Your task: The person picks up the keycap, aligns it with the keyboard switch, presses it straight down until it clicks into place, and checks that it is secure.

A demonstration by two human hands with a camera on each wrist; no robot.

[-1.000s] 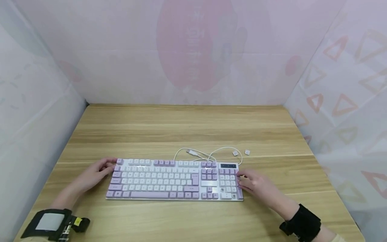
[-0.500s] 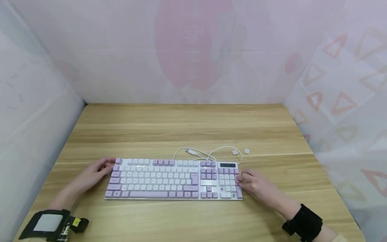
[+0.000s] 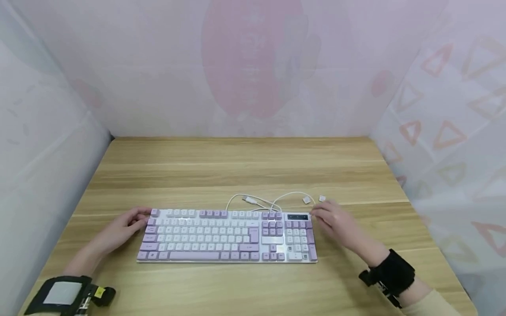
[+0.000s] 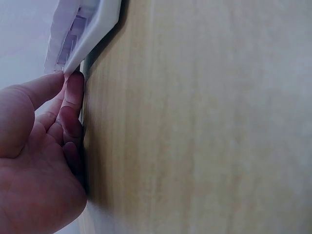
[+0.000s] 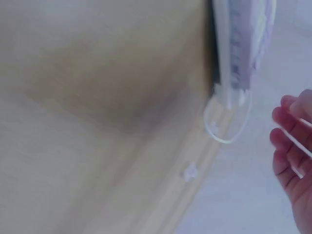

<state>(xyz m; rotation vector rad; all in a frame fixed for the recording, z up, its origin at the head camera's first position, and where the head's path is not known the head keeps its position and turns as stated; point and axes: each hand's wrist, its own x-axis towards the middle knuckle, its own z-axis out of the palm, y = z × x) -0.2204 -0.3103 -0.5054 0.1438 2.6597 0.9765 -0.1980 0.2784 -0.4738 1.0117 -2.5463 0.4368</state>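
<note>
A white and lilac keyboard (image 3: 205, 237) lies flat on the wooden table in the head view. At its upper left corner, my left hand (image 3: 120, 230) pinches the edge, with the thumb on top and a finger beneath, as the left wrist view shows. My right hand (image 3: 341, 226) hovers by the keyboard's upper right corner, overlapping the end of the white cable loop (image 3: 294, 193) in the head view. In the right wrist view its fingers (image 5: 292, 126) are loosely bent, apart from the keyboard, and hold nothing visible.
Two small white keycaps (image 3: 306, 200) lie behind the keyboard, near the right hand. The cable's USB plug (image 3: 250, 200) rests behind the middle of the board. Patterned cloth walls (image 3: 253, 87) enclose the wooden table (image 3: 237, 162) on three sides.
My right hand has left the keyboard's right edge and moved up and away toward its upper right corner. The left hand and keyboard have stayed almost in place.
</note>
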